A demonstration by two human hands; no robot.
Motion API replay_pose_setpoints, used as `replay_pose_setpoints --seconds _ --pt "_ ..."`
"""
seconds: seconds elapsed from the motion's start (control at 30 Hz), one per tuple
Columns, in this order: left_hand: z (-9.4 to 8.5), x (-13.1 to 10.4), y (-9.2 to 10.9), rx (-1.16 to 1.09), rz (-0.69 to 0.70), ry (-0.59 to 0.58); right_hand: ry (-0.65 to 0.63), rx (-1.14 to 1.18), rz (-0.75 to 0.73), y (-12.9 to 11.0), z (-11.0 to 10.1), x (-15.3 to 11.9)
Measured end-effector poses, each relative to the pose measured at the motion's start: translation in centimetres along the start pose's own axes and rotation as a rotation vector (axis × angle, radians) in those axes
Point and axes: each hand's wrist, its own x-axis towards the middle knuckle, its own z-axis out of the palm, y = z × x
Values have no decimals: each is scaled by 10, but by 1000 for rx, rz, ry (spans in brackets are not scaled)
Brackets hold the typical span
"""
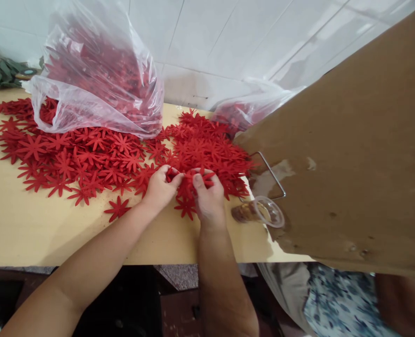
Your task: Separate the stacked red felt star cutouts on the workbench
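Fingertips come first as I look through the head camera: the left hand has thumb and index closed on a small red piece, pinched close to the right hand, I think so that it can be handled finely. The right hand grips some red petalled pieces between thumb and fingers; how many there are I can't make out, since its knuckles and the heap behind blend together. Both hands meet low over the front of the right-hand heap, which I judge keeps the reach short. Beside it, to the left, spreads a wider heap of the same flower shapes, loose and overlapping, with a single flower lying at its front edge on the surface. A clear plastic bag, full of more red pieces, sits on the back of that wider heap, its mouth slack, perhaps to leave its contents within reach. Another bag lies behind the right-hand heap. Farther right, a clear cup is near a bent metal wire and a big brown panel; whether the cup stands upright I can't tell. Green leaves lie at the far left corner.
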Motion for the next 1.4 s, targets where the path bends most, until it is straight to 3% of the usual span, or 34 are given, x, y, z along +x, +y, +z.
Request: replay_pose_setpoints --seconds 0.17,0.37,0.57,0.8,0.9,1.0,1.1,1.23,1.4 --pt "1 3 -7 -56 53 38 -123 -71 24 -2 2 -3" --pt "2 -1 1 -83 -2 36 38 -23 -50 3 3 2" --pt "0 0 7 -117 -33 79 291 -23 -110 10 -6 15" --pt "-2 5 5 -169 -62 89 362 -85 -222 10 -12 20" --pt "-4 7 7 -219 -101 122 421 -29 -193 10 -17 24" --pt "-4 6 11 -225 -125 95 364 -48 -180 12 -18 24" --pt "-1 0 13 -188 -129 -24 234 -79 -134 10 -13 20" --pt "3 -6 11 -166 -167 -122 111 117 -20 3 -7 15" --pt "4 -3 12 -151 -258 -102 139 198 -59 0 -10 17"
